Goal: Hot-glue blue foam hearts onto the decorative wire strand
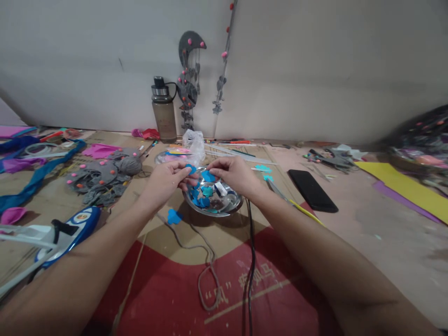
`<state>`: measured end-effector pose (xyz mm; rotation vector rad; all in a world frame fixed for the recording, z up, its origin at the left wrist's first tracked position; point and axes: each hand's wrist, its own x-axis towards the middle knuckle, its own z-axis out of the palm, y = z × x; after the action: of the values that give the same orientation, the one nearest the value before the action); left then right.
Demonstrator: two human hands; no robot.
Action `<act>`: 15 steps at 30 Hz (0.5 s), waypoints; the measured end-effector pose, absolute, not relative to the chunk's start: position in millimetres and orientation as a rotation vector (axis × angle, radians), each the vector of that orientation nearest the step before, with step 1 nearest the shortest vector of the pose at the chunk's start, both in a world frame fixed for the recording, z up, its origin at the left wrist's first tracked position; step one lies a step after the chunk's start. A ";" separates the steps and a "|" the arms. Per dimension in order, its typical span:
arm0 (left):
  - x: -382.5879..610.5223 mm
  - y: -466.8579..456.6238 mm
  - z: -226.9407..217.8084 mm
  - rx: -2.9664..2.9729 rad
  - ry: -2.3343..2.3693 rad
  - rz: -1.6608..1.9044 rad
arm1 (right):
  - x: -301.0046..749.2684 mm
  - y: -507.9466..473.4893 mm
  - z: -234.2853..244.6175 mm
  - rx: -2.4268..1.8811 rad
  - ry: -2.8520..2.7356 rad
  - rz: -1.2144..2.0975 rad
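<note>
In the head view, your left hand (167,179) is at the left edge of the bowl (217,214), thumb and fingers pinching a blue piece (190,169). Your right hand (234,173) reaches in over the bowl's far side, its thumb and fingers pinching a second blue cutout (208,176). The two are near each other, above the left half of the bowl.

Inside the bowl you have more blue shapes (204,202) heaped to the left, a teal shape (207,191) among them, and a white item (220,188) toward the right, too small to make out. A loose blue shape (174,216) lies outside, just beside the bowl on its near left.

Nearer you than the bowl, a grey cord (199,284) loops across the red-printed cardboard (280,298), and a black cable (250,261) runs toward you. Right of the bowl are two teal cutouts (262,168), then your phone (312,190), flat on the desk (378,261). Beyond the bowl sit a clear bag (194,145) and, farther back to the left, an upright bottle (164,116). Well left of the bowl lie grey felt shapes (101,172) with pink and orange dots.
</note>
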<state>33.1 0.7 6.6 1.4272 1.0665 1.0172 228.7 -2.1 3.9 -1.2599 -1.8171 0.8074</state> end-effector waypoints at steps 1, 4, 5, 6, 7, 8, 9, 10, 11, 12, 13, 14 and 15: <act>34.3 -0.5 8.4 1.411 1.073 1.013 | 226.3 -2.9 4.8 -1.224 -1.739 0.882; 37.5 -4.2 11.5 1.361 1.053 1.001 | 218.4 -6.9 7.3 -1.114 -1.561 1.052; 38.2 -5.0 11.4 1.347 1.037 0.994 | 216.3 -8.3 7.9 -1.087 -1.532 1.081; 38.6 -5.5 10.8 1.336 1.021 0.987 | 214.6 -9.5 8.3 -1.072 -1.518 1.099; 38.8 -5.7 9.8 1.329 1.002 0.980 | 213.4 -10.5 8.5 -1.069 -1.513 1.104; 38.7 -5.6 8.6 1.325 0.980 0.977 | 212.7 -11.1 8.7 -1.076 -1.509 1.104; 38.5 -5.4 7.3 1.323 0.958 0.971 | 212.4 -11.5 8.7 -1.089 -1.508 1.100; 38.2 -5.2 6.2 1.322 0.939 0.965 | 212.4 -11.5 8.6 -1.104 -1.508 1.092; 38.0 -4.9 5.3 1.319 0.925 0.960 | 212.5 -11.4 8.4 -1.117 -1.511 1.083; 37.8 -4.8 4.7 1.314 0.918 0.957 | 212.5 -11.2 8.0 -1.126 -1.517 1.073; 37.8 -4.8 4.6 1.309 0.918 0.954 | 212.5 -10.9 7.5 -1.132 -1.525 1.064; 38.0 -5.0 4.8 1.305 0.921 0.952 | 212.3 -10.6 6.8 -1.133 -1.534 1.057; 38.3 -5.4 5.3 1.304 0.924 0.951 | 212.0 -10.5 6.1 -1.131 -1.536 1.050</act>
<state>38.3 -5.4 5.3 1.3043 0.9244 0.9510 212.0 -10.5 6.1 -1.1313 -1.5360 1.0503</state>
